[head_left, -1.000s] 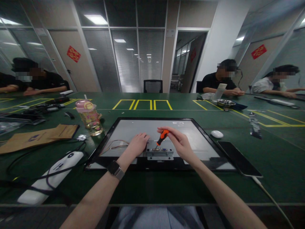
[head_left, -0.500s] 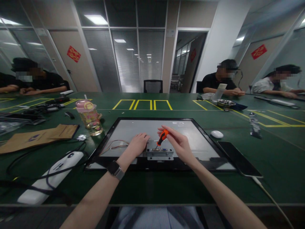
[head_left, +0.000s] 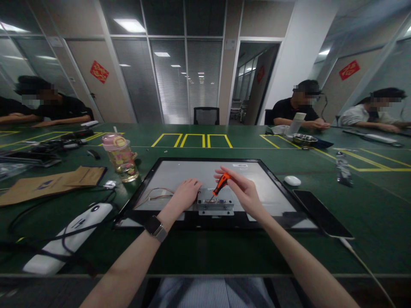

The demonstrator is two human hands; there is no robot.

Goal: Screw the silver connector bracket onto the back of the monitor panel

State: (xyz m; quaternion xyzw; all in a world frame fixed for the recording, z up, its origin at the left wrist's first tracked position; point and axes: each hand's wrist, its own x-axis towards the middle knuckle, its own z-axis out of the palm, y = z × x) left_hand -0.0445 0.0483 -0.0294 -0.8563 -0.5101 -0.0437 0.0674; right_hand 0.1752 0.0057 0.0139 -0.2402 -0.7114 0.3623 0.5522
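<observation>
An orange-and-black screwdriver (head_left: 221, 184) is in my right hand (head_left: 245, 192), pinched by its handle. It leans, with its tip down at the connector area of a metal bracket (head_left: 215, 207). The bracket, holding a small board with ports, sits near the front edge of a display panel (head_left: 257, 179) lying back side up. My left hand (head_left: 186, 193) rests on the panel at the bracket's left edge, fingers extended and touching it; the thumb is hidden. Thin wires (head_left: 154, 194) lie left of that hand. The screw under the tip is too small to make out.
Left of the panel are a pink-lidded cup (head_left: 120, 156), a brown paper bag (head_left: 48, 184) and a white power strip (head_left: 69, 239) with black cables. To the right lie a phone (head_left: 321, 214) and a white case (head_left: 292, 181). Several people sit across the green table (head_left: 199, 252).
My right hand and the screwdriver handle have shifted slightly to the right. The screwdriver tip stays at the bracket. My left hand has not visibly moved.
</observation>
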